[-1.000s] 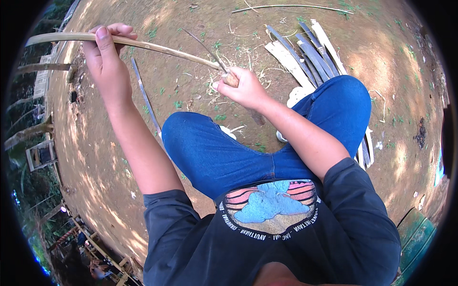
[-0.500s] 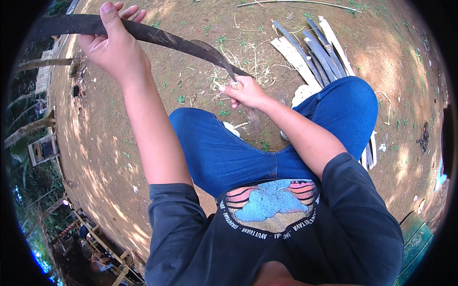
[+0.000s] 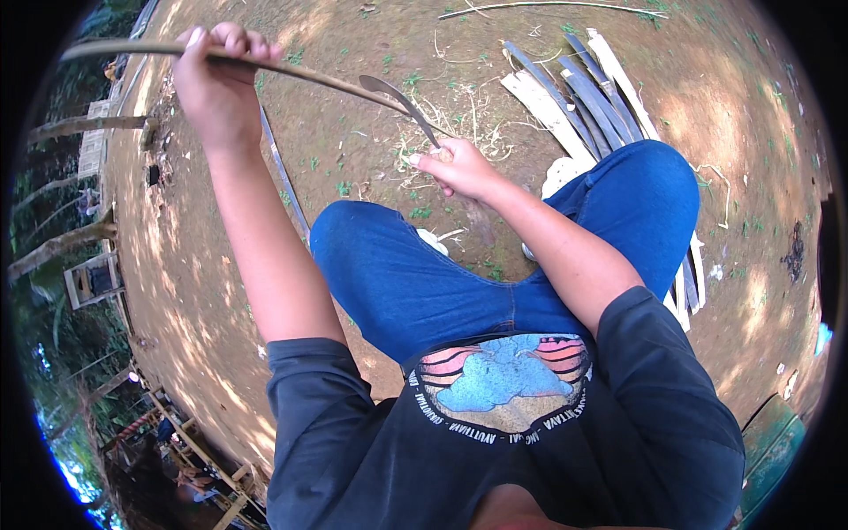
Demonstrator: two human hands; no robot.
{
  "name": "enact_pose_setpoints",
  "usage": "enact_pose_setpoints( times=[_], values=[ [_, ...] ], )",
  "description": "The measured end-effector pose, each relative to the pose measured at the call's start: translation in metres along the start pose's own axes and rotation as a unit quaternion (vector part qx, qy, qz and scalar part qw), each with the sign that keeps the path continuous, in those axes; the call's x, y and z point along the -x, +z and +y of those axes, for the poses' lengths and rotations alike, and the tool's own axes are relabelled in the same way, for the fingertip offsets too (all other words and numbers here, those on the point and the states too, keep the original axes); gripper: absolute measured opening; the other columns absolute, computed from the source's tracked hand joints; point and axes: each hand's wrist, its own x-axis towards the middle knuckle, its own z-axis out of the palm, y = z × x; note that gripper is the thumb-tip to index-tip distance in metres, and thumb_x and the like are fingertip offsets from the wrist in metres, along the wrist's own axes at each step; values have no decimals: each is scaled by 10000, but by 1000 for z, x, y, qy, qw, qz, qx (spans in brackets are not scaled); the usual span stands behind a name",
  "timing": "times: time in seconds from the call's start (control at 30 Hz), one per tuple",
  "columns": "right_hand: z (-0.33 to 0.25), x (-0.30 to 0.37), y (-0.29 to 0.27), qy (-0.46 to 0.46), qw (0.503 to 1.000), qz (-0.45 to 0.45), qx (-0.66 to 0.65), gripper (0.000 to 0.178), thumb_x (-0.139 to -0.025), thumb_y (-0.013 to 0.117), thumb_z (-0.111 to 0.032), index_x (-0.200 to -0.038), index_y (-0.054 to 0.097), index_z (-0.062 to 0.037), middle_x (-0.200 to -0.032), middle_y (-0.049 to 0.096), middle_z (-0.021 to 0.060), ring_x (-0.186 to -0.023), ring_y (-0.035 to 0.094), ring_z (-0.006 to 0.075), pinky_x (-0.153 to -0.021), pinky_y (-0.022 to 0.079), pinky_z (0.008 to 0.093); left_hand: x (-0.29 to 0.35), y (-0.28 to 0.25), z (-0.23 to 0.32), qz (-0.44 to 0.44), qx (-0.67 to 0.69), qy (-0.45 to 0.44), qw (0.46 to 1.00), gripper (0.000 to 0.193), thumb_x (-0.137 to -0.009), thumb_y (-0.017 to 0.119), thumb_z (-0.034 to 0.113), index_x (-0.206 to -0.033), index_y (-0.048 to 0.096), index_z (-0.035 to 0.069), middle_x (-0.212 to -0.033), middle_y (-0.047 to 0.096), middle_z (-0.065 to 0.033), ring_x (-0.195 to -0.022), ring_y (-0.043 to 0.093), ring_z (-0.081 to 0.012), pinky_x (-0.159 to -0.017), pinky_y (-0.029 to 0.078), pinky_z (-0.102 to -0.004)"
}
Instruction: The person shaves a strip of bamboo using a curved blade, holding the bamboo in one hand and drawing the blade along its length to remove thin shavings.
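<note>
My left hand point(image 3: 228, 84) grips a long, narrow wooden strip point(image 3: 322, 79) at the upper left, its fingers curled over the edge. The strip is tilted so that mostly its thin brownish edge shows. Its other end reaches down toward my right hand point(image 3: 459, 168). That hand is closed around the short handle of a curved knife point(image 3: 387, 87), whose dark, hooked blade points up and left. The blade lies across the strip near its lower end; whether they touch I cannot tell. Most of the handle is hidden in my fist.
Several dark and pale strips point(image 3: 587, 102) lie in a pile beyond my right knee. Thin curled shavings point(image 3: 473, 124) litter the dirt ahead. Another dark strip point(image 3: 283, 172) lies beside my left knee. A green board point(image 3: 773, 450) is at the lower right, wooden railings point(image 3: 190, 437) at the lower left.
My left hand has shifted slightly left and down and turned the strip from its broad dark face to its thin edge. The right hand with the knife has barely moved.
</note>
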Motion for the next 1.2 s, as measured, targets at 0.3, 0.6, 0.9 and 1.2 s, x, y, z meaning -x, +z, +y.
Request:
enact_pose_setpoints(
  times=[0.3, 0.6, 0.9, 1.2],
  values=[
    [34, -8, 37, -53, 982, 143, 111, 265, -812, 699, -316, -848, 680, -53, -707, 674, 132, -669, 671, 252, -649, 519, 396, -1, 20, -12, 252, -134, 78, 955, 449, -1021, 353, 534, -837, 293, 129, -551, 258, 11, -467, 258, -125, -416, 229, -264],
    [69, -33, 19, -58, 984, 154, 65, 253, -779, 685, -273, -838, 677, -27, -682, 662, 136, -644, 665, 244, -645, 540, 389, -13, 46, -15, 290, -165, 74, 940, 369, -963, 514, 234, -1051, 318, -66, -603, 351, -29, -482, 328, -142, -414, 277, -306],
    [26, -26, 39, -70, 985, 119, 107, 207, -780, 668, -257, -786, 656, -51, -676, 663, 115, -623, 655, 228, -604, 523, 377, -12, 25, -19, 286, -174, 82, 939, 308, -935, 529, 149, -997, 310, -59, -604, 336, -14, -469, 309, -121, -407, 254, -295],
    [69, -44, -8, 19, 978, 97, 184, 266, -783, 696, -291, -883, 709, -44, -772, 711, 137, -727, 702, 239, -712, 556, 371, -12, 46, -21, 287, -167, 83, 940, 161, -896, 498, 87, -815, 364, 51, -550, 356, -3, -426, 333, -102, -402, 272, -290]
  ],
)
